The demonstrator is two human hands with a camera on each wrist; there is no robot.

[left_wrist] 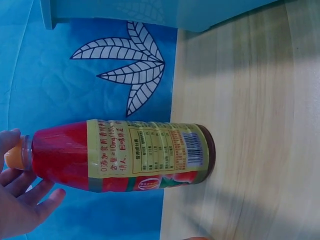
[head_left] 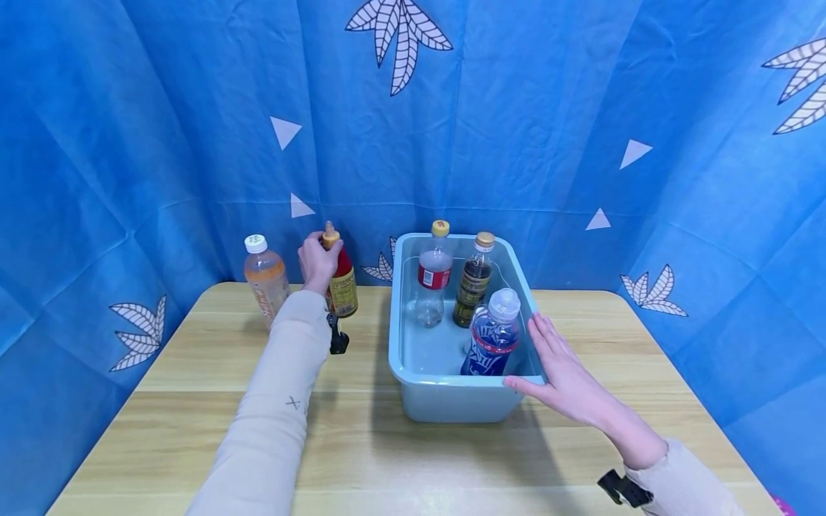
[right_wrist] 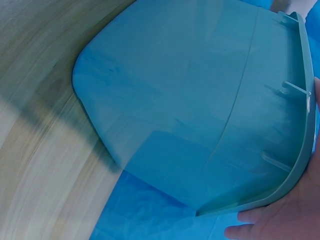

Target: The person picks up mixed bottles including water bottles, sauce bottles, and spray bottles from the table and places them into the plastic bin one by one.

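Note:
In the head view my left hand point(head_left: 319, 261) grips a red ketchup bottle point(head_left: 343, 287) by its orange cap and neck, near the table's back edge. The left wrist view shows the upright bottle point(left_wrist: 120, 156) with a yellow printed label and my fingers around the cap. My right hand point(head_left: 568, 373) rests on the near right corner of a light blue plastic bin point(head_left: 452, 398), fingers straight along the rim. Inside the bin stand a clear bottle with a red label point(head_left: 434, 279), a dark bottle with a gold cap point(head_left: 474, 287) and a blue drink bottle point(head_left: 493, 340).
Left of the ketchup bottle stands an orange-tinted bottle with a white cap point(head_left: 267, 279), partly behind my left forearm. The wooden table point(head_left: 174, 430) runs back to a blue curtain point(head_left: 535, 107) with white leaf prints.

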